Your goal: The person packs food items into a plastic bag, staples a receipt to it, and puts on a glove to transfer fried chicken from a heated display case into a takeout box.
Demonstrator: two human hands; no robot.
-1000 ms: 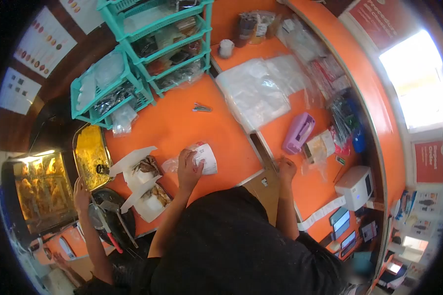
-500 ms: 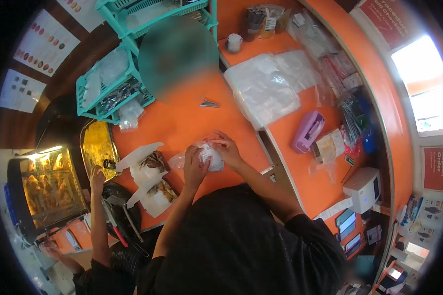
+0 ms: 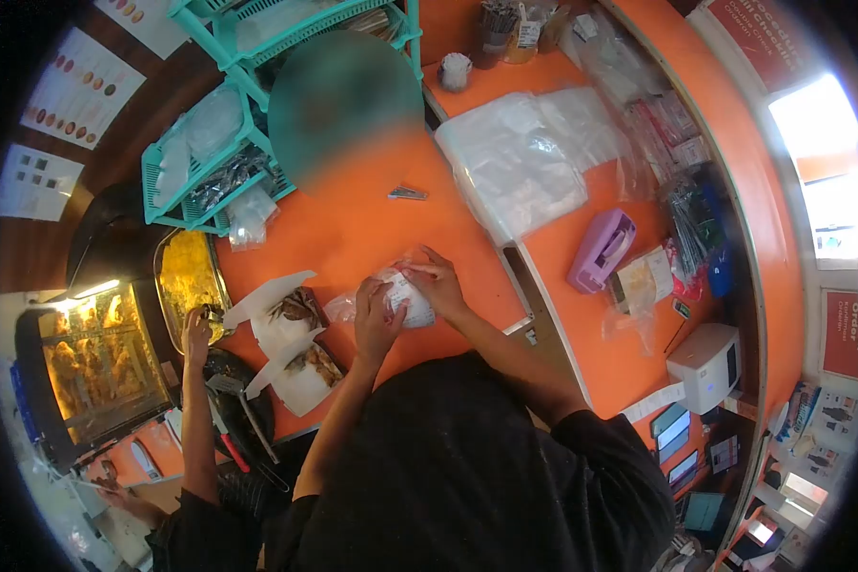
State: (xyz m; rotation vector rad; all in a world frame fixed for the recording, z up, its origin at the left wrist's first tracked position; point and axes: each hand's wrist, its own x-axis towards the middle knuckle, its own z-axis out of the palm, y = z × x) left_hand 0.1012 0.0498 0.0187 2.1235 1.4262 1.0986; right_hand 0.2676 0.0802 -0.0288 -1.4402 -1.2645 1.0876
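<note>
At nine o'clock from a wrapped package [image 3: 410, 296], a lit display cabinet [image 3: 95, 367] is glowing around golden-brown food. A yellow metal tray [image 3: 187, 272] is lying nearer, also towards nine, and a co-worker's hand [image 3: 196, 337] is reaching its edge; whether that hand is gripping anything is too small to tell. Teal baskets [image 3: 200, 181] are standing at ten o'clock, and a black round pan [image 3: 261, 408] is resting at eight. Two open white boxes are holding food on the orange table [image 3: 343, 229]: the farther box [image 3: 269, 336] at nine o'clock, the nearer box [image 3: 297, 394] at eight.

The person's left hand [image 3: 379, 322] is curling its fingers around the package's nine-o'clock side, gripping it. The package, clear plastic around something white, is sitting on the table between both hands. The right hand [image 3: 438, 284] is bending its fingers over the two-o'clock side, pinching the plastic.

A small stapler [image 3: 408, 193] is lying at twelve, clear plastic bags [image 3: 515, 172] are spreading at one, a purple tape dispenser [image 3: 601, 250] is standing between two and three, and a white printer [image 3: 704, 369] is sitting just past three.
</note>
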